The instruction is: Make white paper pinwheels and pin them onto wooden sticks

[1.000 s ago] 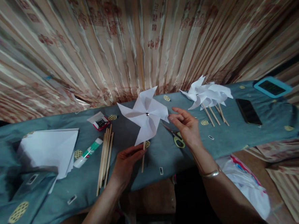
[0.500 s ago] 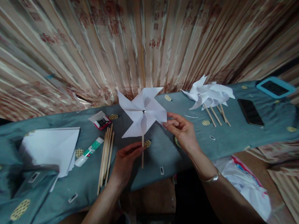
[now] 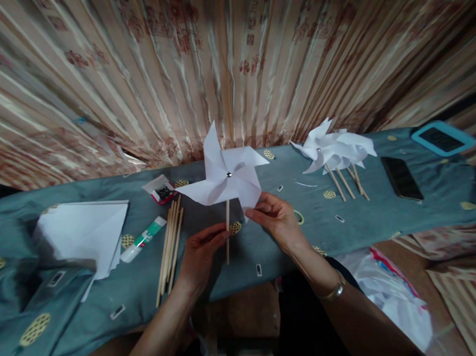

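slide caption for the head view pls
A white paper pinwheel, left hand on its stick, right hand at one blade.

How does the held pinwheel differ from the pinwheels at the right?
The held pinwheel is single; the pinwheels at the right overlap. The left hand pinches the held pinwheel's stick and the right hand one blade, while no hand touches the pinwheels at the right. Both have white blades and light-coloured sticks.

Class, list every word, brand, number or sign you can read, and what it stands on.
None can be read.
Glue stick: markings too small.
Curtain: printed characters too blurred.
Cloth: printed patches, too small.
White bag: coloured print, too blurred.
Held pinwheel: no writing visible.
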A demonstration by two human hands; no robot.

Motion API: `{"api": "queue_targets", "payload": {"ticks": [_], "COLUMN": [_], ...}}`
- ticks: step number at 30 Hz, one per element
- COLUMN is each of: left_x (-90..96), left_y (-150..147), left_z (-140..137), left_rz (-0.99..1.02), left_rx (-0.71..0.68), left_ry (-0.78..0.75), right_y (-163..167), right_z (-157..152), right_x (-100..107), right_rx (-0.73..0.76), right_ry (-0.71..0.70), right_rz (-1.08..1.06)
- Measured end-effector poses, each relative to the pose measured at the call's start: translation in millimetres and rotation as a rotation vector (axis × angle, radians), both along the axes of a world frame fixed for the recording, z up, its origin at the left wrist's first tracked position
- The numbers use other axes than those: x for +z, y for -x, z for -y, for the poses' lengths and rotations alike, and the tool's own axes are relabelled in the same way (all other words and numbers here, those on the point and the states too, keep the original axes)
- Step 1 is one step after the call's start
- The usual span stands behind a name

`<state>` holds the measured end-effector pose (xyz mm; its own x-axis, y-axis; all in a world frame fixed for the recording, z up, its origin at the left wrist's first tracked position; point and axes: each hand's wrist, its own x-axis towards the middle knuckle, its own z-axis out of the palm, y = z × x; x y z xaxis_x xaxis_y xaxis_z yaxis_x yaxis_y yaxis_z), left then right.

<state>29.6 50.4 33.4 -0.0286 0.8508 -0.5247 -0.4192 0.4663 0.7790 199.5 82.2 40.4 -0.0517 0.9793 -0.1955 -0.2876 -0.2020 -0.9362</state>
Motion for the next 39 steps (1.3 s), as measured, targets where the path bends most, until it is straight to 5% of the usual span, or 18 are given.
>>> {"api": "queue_targets", "payload": {"ticks": [12,22,32,39], "left_x": [-9.0,-9.5,-2.9,5.7], "left_y": [0.1,-2.7,-14.9,-24.7], "left_z": [2.5,5.3,1.9,1.4], "left_rz": [-0.006,0.005,0.092,0.119], "left_rx": [-0.066,-0.107,-0.067,-0.056], "left_ry": [-0.047,-0.096,-0.090,-0.070], "right_y": [15.2,18.0,26.3,22.8], "right_z": [5.5,16.4,15.6,2.3], "right_x": [-6.7,-9.0,-9.7,-5.1], "right_rx": [0.048,0.058,-0.006,-0.091], "right_ry": [-0.032,-0.101,-0.049,-0.084], "right_rz": [0.013,0.513,0.233,0.236]}}
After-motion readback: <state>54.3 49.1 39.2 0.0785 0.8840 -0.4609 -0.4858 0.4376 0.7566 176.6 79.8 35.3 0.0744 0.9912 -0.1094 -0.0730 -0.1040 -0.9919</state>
